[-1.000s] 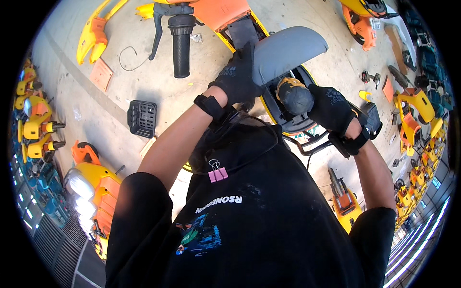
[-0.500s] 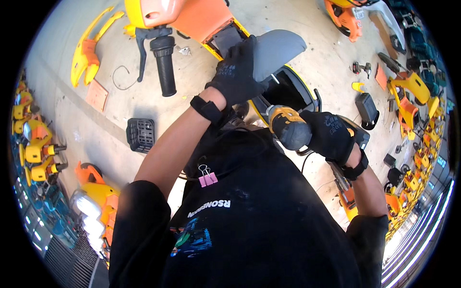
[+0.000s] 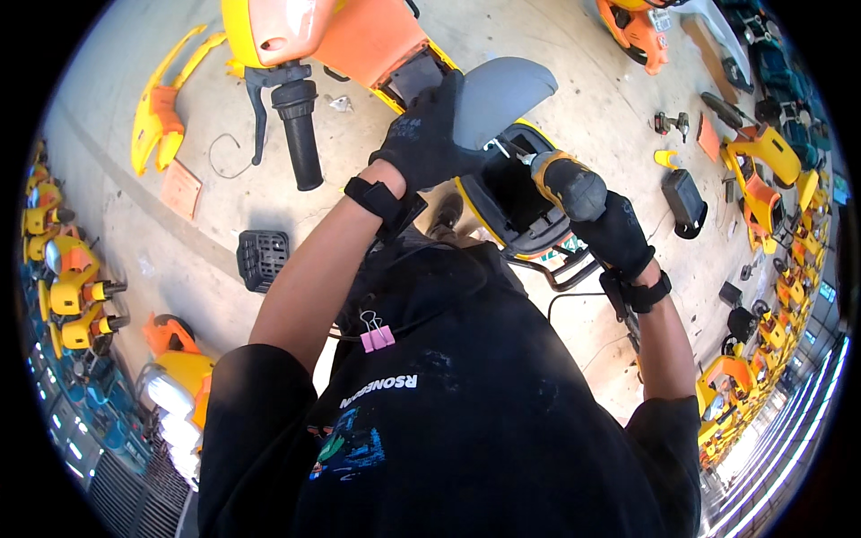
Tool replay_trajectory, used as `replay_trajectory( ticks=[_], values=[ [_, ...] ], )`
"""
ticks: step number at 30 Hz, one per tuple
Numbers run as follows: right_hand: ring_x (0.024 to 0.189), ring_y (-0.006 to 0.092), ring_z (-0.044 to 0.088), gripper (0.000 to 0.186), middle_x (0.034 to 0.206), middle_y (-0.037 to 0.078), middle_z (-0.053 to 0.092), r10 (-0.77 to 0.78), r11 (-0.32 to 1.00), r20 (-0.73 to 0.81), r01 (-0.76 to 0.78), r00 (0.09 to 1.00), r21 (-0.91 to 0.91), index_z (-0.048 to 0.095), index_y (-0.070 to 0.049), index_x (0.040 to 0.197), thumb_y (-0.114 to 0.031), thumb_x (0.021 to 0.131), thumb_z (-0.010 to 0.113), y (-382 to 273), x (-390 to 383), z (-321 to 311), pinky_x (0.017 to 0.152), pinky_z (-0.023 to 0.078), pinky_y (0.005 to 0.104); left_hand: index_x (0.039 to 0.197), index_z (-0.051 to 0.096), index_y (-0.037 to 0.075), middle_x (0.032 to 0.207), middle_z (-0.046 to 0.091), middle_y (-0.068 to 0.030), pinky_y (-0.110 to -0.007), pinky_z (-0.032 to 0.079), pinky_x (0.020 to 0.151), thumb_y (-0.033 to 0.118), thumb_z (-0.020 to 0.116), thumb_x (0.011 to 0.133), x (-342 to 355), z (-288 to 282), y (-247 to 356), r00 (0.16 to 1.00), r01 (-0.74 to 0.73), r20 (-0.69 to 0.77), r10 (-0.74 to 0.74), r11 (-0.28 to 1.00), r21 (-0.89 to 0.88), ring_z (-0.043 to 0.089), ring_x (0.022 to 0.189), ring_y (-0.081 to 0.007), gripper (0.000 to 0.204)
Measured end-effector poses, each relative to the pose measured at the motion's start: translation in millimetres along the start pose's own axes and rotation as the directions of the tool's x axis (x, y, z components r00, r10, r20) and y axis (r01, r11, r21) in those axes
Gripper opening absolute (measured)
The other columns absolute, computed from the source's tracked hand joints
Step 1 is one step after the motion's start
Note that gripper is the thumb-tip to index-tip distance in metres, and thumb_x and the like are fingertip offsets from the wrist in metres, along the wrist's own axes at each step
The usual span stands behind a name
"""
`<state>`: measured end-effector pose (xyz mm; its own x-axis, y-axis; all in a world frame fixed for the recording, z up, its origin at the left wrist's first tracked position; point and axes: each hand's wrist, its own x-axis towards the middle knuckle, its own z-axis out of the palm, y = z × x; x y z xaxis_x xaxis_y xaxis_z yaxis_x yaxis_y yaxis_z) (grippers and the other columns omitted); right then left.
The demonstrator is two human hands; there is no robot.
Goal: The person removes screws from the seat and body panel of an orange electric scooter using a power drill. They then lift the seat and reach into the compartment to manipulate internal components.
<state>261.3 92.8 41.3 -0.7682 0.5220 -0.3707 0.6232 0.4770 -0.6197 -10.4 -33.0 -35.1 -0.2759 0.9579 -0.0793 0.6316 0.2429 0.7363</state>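
My left hand [image 3: 423, 136], in a black glove, is closed on the near-left edge of a raised grey scooter seat [image 3: 509, 97]; its fingertips are partly hidden. In my right hand [image 3: 621, 237], also gloved, is a yellow-and-black cordless drill [image 3: 570, 185]. The drill's tip points up-left at a small metal bracket [image 3: 496, 145] under the seat; I cannot tell whether they touch. Below the seat lies the uncovered black storage bin [image 3: 534, 237] of the yellow-and-orange scooter [image 3: 372, 38].
The scooter's black handlebar grip [image 3: 303, 148] sticks out at the upper left. A black crate [image 3: 264, 260] stands on the floor at left, a yellow body panel [image 3: 158, 117] beyond it. Another drill [image 3: 671, 124] and a black box [image 3: 684, 203] lie at right. Rows of yellow scooters line both sides.
My right hand has brought the drill up and forward, from beside the bin to the bracket under the seat. My left hand still holds the seat.
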Motion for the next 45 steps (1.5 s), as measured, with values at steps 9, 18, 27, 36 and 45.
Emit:
replay_trajectory(
  ticks=[9, 18, 27, 36, 45],
  values=[
    [0.080, 0.0268, 0.070, 0.023, 0.083, 0.019, 0.069, 0.059, 0.997, 0.061, -0.057, 0.996, -0.044, 0.066, 0.003, 0.095, -0.010, 0.076, 0.068, -2.3, 10.7, 0.0, 0.069, 0.053, 0.0341, 0.143, 0.020, 0.008, 0.128, 0.047, -0.0302, -0.050, 0.044, 0.097, 0.043, 0.076, 0.067, -1.1, 1.8, -6.1, 1.000, 0.020, -0.005, -0.020, 1.000, 0.002, 0.048, 0.120, -0.0450, 0.100],
    [0.077, 0.0302, 0.069, 0.023, 0.080, 0.020, 0.068, -0.008, 0.999, 0.048, 0.010, 0.999, -0.045, 0.066, 0.003, 0.094, -0.009, 0.075, 0.068, -10.2, 18.1, -1.0, 0.068, 0.053, 0.0342, 0.139, 0.025, 0.010, 0.126, 0.048, -0.0301, -0.051, 0.045, 0.096, 0.040, 0.075, 0.067, 0.4, 2.8, -7.8, 1.000, 0.012, -0.022, -0.012, 1.000, -0.006, 0.049, 0.118, -0.0460, 0.093],
    [0.081, 0.0365, 0.066, 0.031, 0.086, 0.021, 0.067, -0.108, 0.957, 0.174, 0.150, 0.979, -0.248, 0.067, -0.004, 0.101, -0.009, 0.071, 0.071, -6.3, 40.6, -7.5, 0.072, 0.053, 0.0405, 0.138, 0.026, 0.010, 0.125, 0.049, -0.0301, -0.052, 0.046, 0.094, 0.037, 0.072, 0.070, -1.9, -2.1, 1.8, 0.999, 0.004, -0.048, -0.004, 1.000, 0.010, 0.052, 0.115, -0.0460, 0.086],
    [0.069, 0.0229, 0.065, 0.026, 0.076, 0.015, 0.066, -0.041, 0.987, 0.187, 0.069, 0.981, -0.147, 0.063, 0.005, 0.095, -0.011, 0.075, 0.067, -17.3, 63.4, -25.7, 0.066, 0.051, 0.0322, 0.137, 0.029, 0.007, 0.128, 0.048, -0.0227, -0.045, 0.047, 0.094, 0.033, 0.078, 0.069, -3.8, -2.7, 1.5, 0.999, 0.032, -0.033, -0.032, 0.999, 0.005, 0.052, 0.116, -0.0400, 0.088],
    [0.067, 0.0236, 0.065, 0.020, 0.073, 0.015, 0.066, 0.066, 0.997, 0.117, -0.069, 0.991, 0.024, 0.063, 0.003, 0.090, -0.011, 0.076, 0.067, -23.5, 48.6, -4.1, 0.062, 0.051, 0.0325, 0.139, 0.027, 0.007, 0.131, 0.045, -0.0255, -0.047, 0.046, 0.096, 0.034, 0.076, 0.069, -4.5, -7.4, 3.5, 0.998, 0.037, -0.043, -0.036, 0.999, 0.017, 0.050, 0.118, -0.0420, 0.089]
  ],
)
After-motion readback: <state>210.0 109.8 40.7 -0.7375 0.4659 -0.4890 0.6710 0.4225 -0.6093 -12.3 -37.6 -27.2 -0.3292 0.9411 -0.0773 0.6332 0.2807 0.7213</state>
